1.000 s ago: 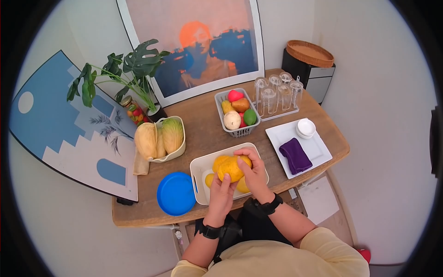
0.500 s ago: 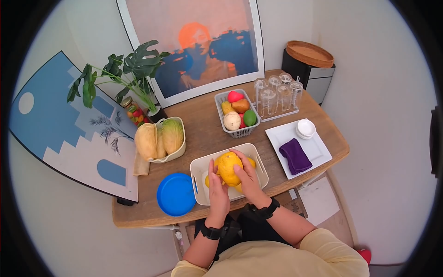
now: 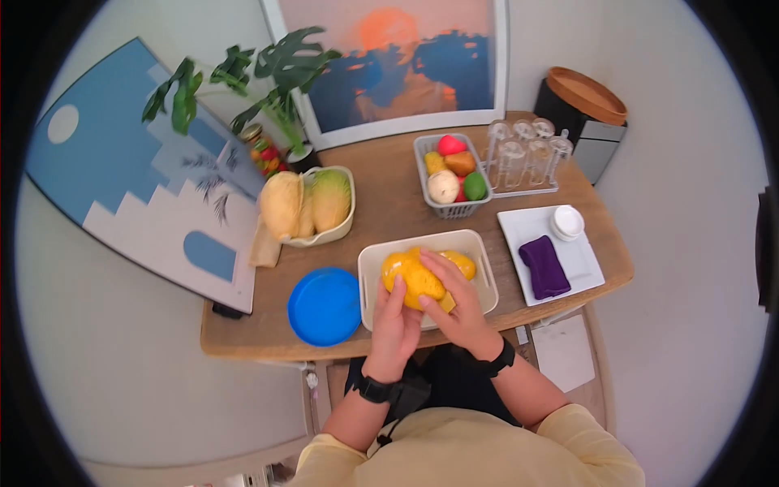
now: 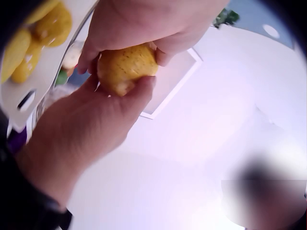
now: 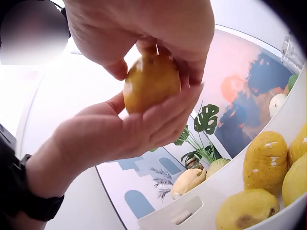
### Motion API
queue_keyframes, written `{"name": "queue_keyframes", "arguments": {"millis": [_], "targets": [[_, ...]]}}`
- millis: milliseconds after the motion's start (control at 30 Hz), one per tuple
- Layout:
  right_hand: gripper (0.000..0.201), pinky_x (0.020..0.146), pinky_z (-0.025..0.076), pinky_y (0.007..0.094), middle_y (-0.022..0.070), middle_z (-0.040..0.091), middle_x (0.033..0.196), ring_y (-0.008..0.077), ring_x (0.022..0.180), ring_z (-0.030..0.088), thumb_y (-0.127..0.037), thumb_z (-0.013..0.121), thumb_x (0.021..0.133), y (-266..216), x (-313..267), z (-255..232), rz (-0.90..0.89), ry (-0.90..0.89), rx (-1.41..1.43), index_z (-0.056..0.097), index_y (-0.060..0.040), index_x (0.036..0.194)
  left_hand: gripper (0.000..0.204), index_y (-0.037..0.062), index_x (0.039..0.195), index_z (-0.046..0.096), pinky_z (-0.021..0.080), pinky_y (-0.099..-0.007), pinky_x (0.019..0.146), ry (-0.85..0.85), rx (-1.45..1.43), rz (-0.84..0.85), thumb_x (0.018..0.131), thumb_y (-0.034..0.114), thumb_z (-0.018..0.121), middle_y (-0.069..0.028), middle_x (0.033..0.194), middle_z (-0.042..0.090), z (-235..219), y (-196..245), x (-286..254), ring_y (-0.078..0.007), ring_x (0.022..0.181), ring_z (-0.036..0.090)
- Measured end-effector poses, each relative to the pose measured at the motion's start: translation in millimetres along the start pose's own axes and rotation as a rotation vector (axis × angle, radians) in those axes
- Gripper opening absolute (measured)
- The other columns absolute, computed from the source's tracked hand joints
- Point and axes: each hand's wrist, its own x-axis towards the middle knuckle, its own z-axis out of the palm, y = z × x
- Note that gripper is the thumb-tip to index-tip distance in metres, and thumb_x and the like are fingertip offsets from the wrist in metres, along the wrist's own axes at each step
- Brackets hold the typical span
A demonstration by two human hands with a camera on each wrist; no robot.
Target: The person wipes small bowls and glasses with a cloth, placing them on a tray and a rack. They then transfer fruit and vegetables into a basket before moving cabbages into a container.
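Both hands hold a yellow speckled mango over a cream bin. My left hand cups it from the left and below, its thumb up against the near side. From the right, my right hand wraps its fingers over the top. In the left wrist view the mango shows between both hands, and part of it is covered by fingers. Several more yellow mangoes lie in the bin, some glossy and one with a brown patch.
A blue plate sits left of the bin. Behind stand a basket of large vegetables and a grey basket of mixed produce. On the right are a white square plate with a purple cloth, and a rack of glasses.
Between the hands the mango has been turned, from lengthwise to end-on and round again. The head view has shifted, so the table sits higher and further right.
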Motion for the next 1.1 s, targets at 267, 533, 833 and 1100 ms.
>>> {"name": "queue_keyframes", "arguments": {"millis": [267,533,833,1100], "targets": [[0.053,0.094,0.038,0.0388,0.0179,0.051,0.117,0.0342,0.109,0.048,-0.019,0.066,0.074,42.4,12.2,-21.5,0.271,-0.273,-0.393,0.047,-0.0003,0.119,0.057,0.0011,0.113,0.048,0.047,-0.0348,0.078,0.43,1.471,0.575,0.066,0.015,0.076,-0.0158,0.1,0.058,-104.0,100.9,8.3,-0.0268,0.091,0.058],[0.057,0.089,0.041,0.0385,0.0173,0.048,0.119,0.0321,0.11,0.047,-0.014,0.069,0.067,50.6,41.1,4.8,0.371,-0.647,-0.77,0.047,-0.0041,0.119,0.057,-0.0008,0.111,0.051,0.045,-0.0418,0.081,0.496,1.96,0.384,0.064,0.022,0.075,-0.0227,0.096,0.059,-176.4,108.5,21.5,-0.0374,0.093,0.056],[0.035,0.075,0.047,0.0384,0.0148,0.053,0.103,0.0283,0.096,0.054,-0.008,0.06,0.071,85.4,34.3,37.0,0.133,-0.589,-0.934,0.052,-0.0064,0.105,0.063,0.0002,0.122,0.043,0.042,-0.045,0.085,0.705,2.058,0.258,0.075,0.035,0.066,-0.0241,0.111,0.049,-206.3,104.8,27.4,-0.0401,0.102,0.049],[0.059,0.08,0.047,0.0364,0.0189,0.051,0.111,0.0317,0.091,0.057,-0.008,0.073,0.064,75.5,41.8,19.5,0.314,-0.529,-0.684,0.047,-0.0016,0.116,0.059,-0.0018,0.125,0.038,0.04,-0.0464,0.087,0.788,2.054,0.564,0.083,0.033,0.058,-0.0232,0.115,0.047,-218.5,112.0,17.8,-0.04,0.103,0.049]]}}
